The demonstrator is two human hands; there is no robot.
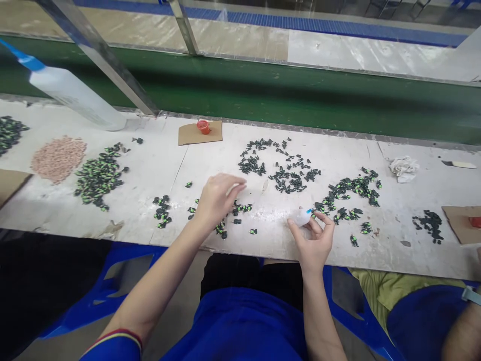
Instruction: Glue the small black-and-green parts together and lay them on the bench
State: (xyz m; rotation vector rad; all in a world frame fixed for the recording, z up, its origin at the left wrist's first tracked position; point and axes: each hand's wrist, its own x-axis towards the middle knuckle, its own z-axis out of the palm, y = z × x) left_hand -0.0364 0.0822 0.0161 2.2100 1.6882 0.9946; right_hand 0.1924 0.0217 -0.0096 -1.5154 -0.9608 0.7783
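Observation:
Over the middle of the white table, my left hand (220, 198) has its thumb and forefinger brought together in a pinch; anything between the tips is too small to make out. Small black-and-green parts (221, 228) lie under and around it. My right hand (313, 240) grips a small whitish squeeze bottle (299, 216) with a blue tip, tilted to the right just above the table. A spread of small black pieces (289, 178) lies beyond and between the hands. Right of the bottle is a loose heap of black-and-green parts (353, 188).
A large white bottle (80, 95) leans by a metal post at left, near a pinkish pile (58, 159) and another black-and-green pile (99, 175). A red cup (203, 127) stands on cardboard. Crumpled tissue (404, 169) and a blade (459, 164) lie right. Another person's arm (464, 326) shows at lower right.

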